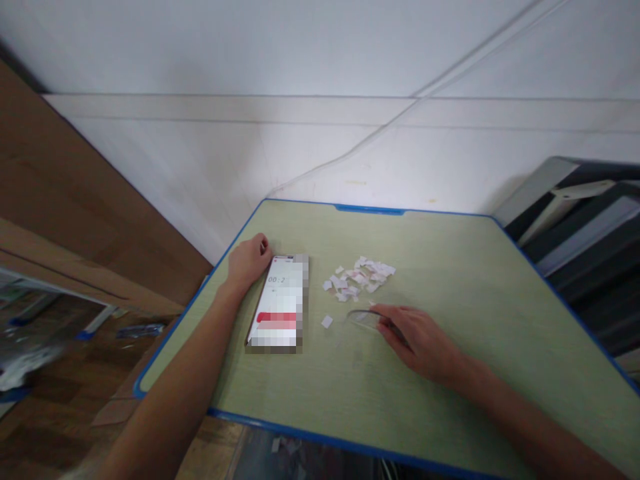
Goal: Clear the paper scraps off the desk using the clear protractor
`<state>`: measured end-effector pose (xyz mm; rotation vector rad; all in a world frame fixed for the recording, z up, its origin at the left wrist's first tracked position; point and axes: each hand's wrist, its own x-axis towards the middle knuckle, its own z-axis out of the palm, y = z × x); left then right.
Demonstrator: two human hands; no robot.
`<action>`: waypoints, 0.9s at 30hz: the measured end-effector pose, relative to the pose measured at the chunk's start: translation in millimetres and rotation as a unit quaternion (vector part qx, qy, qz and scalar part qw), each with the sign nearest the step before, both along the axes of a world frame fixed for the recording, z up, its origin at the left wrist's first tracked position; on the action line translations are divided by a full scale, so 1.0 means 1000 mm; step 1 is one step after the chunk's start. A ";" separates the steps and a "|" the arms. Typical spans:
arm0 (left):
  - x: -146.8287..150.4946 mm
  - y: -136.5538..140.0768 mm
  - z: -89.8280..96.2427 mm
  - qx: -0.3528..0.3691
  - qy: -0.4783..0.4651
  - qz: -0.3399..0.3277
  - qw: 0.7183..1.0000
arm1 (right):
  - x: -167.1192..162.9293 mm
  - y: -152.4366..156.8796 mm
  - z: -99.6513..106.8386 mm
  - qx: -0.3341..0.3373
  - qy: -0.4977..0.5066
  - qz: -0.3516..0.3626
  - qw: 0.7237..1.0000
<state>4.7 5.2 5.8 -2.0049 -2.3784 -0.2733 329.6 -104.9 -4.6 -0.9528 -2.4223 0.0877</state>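
The right hand point(423, 342) has its fingers pinched around tweezers point(390, 323), whose curved tips reach left, low over the green surface point(450, 267). The heap of paper scraps point(363, 277) lies just beyond those fingers; a single square scrap point(327, 322) sits left of the tips, apart from them. The left hand point(249, 259) curls its fingers loosely inward, beside the top corner of a phone point(283, 297).

A desk point(475, 280), wall point(310, 53) and floorboards point(55, 443) suggest a room.
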 end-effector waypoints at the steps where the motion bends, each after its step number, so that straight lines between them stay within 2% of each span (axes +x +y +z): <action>1: 0.000 0.000 0.000 0.001 -0.001 0.000 1.000 | 0.000 0.000 0.000 -0.003 0.000 -0.001 1.000; 10: 0.000 0.000 0.000 0.004 0.000 -0.001 1.000 | 0.002 0.001 0.002 -0.020 -0.001 -0.009 1.000; 16: 0.000 0.000 0.000 0.001 0.000 -0.004 1.000 | 0.003 0.004 0.003 0.000 0.042 -0.041 0.998; 23: -0.001 0.001 -0.002 0.002 0.003 -0.003 1.000 | 0.000 0.004 0.001 0.047 0.038 -0.032 0.998; 27: -0.002 0.001 -0.003 0.006 -0.001 -0.007 1.000 | 0.002 0.003 0.004 0.064 0.041 -0.057 0.996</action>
